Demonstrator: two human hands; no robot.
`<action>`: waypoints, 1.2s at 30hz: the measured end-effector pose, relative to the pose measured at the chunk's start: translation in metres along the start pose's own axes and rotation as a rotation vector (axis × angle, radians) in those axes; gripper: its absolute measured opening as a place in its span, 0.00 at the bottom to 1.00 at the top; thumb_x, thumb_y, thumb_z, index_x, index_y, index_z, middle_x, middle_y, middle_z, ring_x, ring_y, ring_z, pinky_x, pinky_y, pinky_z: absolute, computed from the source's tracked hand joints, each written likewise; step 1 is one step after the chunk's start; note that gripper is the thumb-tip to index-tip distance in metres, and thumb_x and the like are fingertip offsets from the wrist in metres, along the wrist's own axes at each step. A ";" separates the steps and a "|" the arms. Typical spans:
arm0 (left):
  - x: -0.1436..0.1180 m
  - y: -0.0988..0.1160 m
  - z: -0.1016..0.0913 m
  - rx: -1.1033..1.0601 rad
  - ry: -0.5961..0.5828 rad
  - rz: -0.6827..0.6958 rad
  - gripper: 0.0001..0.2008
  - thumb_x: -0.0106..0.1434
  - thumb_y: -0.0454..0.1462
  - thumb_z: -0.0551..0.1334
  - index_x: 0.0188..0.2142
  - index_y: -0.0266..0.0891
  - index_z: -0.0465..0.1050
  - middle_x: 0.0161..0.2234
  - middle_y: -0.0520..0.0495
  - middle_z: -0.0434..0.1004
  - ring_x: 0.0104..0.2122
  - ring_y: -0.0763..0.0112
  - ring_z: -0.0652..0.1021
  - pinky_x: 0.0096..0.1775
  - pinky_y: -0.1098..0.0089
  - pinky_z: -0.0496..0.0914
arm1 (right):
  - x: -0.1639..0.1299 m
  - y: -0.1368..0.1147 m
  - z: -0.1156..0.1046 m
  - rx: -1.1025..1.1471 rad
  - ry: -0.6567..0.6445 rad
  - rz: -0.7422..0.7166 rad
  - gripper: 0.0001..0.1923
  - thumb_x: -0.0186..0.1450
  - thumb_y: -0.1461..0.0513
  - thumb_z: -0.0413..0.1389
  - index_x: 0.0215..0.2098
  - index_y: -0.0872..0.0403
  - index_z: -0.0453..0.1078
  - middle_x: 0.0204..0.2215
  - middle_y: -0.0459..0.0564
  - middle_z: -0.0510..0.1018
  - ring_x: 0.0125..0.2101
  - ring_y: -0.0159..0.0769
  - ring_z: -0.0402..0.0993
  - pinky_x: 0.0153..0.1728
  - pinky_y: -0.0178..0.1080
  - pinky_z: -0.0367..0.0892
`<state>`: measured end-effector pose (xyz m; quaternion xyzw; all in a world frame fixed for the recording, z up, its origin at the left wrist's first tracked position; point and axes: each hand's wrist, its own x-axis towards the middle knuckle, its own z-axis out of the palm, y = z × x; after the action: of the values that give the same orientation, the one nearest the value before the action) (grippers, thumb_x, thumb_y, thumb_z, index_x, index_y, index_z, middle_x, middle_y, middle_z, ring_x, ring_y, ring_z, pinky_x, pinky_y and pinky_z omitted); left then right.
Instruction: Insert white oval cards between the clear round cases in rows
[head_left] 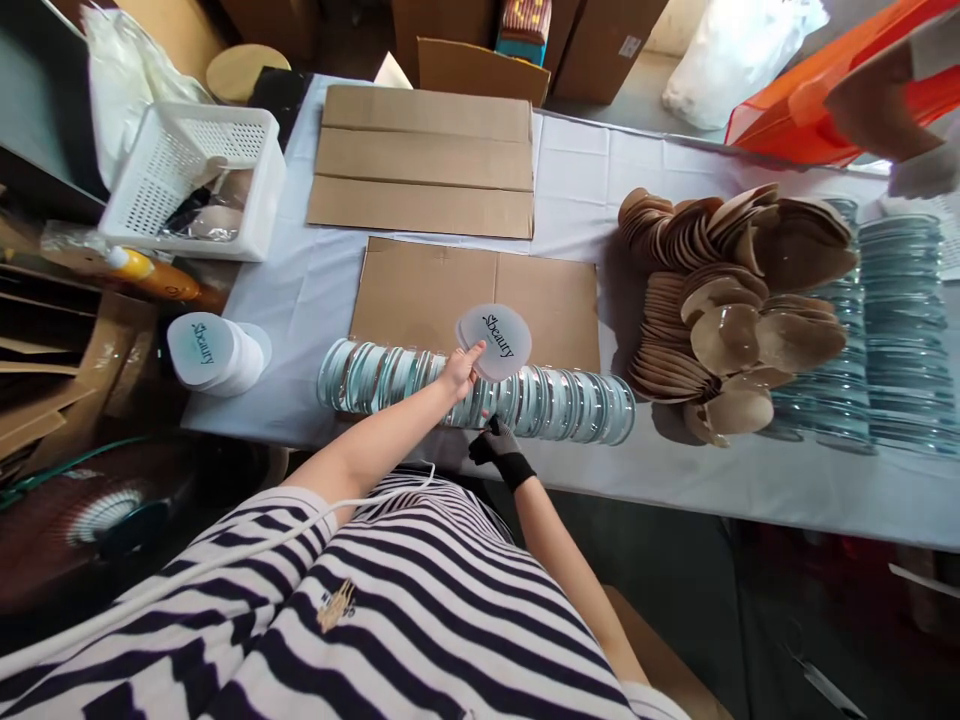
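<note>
- The table (420, 285), under a white cloth, carries everything I can see, with flattened cardboard sheets (424, 160) laid out across its middle – a firm work surface, I judge.
- At the right sit stacks of clear round cases (900, 320), with tan, teardrop-shaped puffs (727, 300) heaped in overlapping rows just beside them; the kinds are kept apart, which I read as sorting by part.
- A white slotted basket (199, 175) stands at the far left corner, holding a few items I cannot make out.
- Along the near edge lies a long row of clear cases (480, 393) set on edge, packed face to face – so the row holds itself upright, I judge.
- A short stack of printed "beauty" lids (214, 352) stands left of that row, well apart from it.
- My left hand (459, 372) rests on top of the row near its middle, pinching one printed lid (495, 341) upright by its lower edge, print facing the camera.
- My right hand (496, 443), in a black glove, sits at the near side of the row, touching it; whether the fingers are clenched on a case I cannot tell.
</note>
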<state>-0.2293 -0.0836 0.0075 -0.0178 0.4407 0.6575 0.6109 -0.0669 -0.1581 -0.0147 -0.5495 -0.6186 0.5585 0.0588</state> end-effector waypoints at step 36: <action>0.002 0.057 -0.051 0.013 0.022 -0.073 0.11 0.57 0.34 0.71 0.39 0.33 0.77 0.37 0.41 0.84 0.44 0.62 0.82 0.51 0.62 0.74 | -0.016 -0.078 0.061 -0.774 0.285 0.207 0.18 0.73 0.55 0.42 0.53 0.55 0.66 0.38 0.58 0.80 0.38 0.42 0.78 0.37 0.40 0.65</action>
<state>-0.3032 -0.1054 0.0069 -0.0370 0.4506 0.6317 0.6298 -0.1501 -0.1909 0.0304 -0.6620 -0.7099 0.2064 -0.1233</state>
